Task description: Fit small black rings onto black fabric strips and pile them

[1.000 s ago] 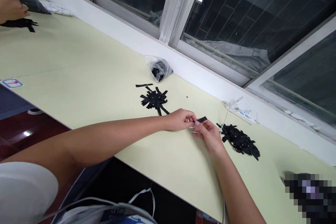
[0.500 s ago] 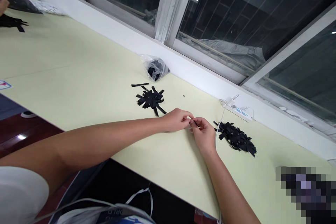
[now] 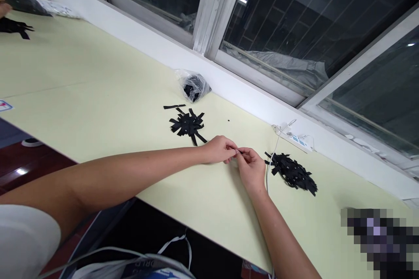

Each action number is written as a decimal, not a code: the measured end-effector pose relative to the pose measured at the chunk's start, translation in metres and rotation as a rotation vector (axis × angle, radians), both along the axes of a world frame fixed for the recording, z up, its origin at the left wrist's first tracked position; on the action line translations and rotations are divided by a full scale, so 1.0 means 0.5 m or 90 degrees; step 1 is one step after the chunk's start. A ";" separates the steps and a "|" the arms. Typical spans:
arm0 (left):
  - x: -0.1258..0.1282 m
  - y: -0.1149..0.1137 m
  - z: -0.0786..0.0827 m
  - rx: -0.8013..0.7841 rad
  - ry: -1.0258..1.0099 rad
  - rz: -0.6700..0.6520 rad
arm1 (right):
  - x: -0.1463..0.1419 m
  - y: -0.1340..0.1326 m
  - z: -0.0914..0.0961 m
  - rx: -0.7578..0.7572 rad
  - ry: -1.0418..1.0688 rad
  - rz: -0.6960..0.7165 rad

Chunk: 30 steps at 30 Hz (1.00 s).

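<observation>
My left hand (image 3: 220, 149) and my right hand (image 3: 252, 169) meet fingertip to fingertip above the table. Both are closed in a pinch on a small black strip (image 3: 241, 152), mostly hidden by the fingers. Left of my hands lies a loose pile of black fabric strips (image 3: 187, 123), with a single strip (image 3: 174, 106) just behind it. To the right of my right hand is a larger heap of black strips (image 3: 293, 171), small light specks showing on them.
A clear plastic bag (image 3: 194, 86) holding black pieces stands by the wall. A white cable (image 3: 277, 144) runs from a power strip (image 3: 298, 140) past my right wrist. Another person's hand (image 3: 4, 8) is at the far left, near black strips. A pixelated dark patch covers the lower right.
My fingertips have drawn closer together, and less of the black strip shows between them. The right hand has turned slightly. The piles stay as they were; the view shifts a little.
</observation>
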State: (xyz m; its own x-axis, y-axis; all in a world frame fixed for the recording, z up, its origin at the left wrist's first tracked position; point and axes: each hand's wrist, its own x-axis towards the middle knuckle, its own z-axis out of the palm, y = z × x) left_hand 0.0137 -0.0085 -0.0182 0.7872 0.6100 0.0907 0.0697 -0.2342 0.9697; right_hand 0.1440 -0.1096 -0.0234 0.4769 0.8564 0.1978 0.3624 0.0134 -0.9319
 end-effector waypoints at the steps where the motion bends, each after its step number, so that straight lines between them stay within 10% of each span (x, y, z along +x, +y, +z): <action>1: 0.001 0.001 -0.001 -0.008 -0.005 -0.001 | -0.002 0.000 0.000 -0.002 0.002 0.000; 19: 0.001 -0.004 0.011 0.078 0.015 0.024 | -0.023 0.004 0.011 -0.005 0.060 0.006; 30: -0.002 0.010 0.005 0.388 0.051 0.051 | 0.012 0.015 0.002 0.000 0.082 -0.025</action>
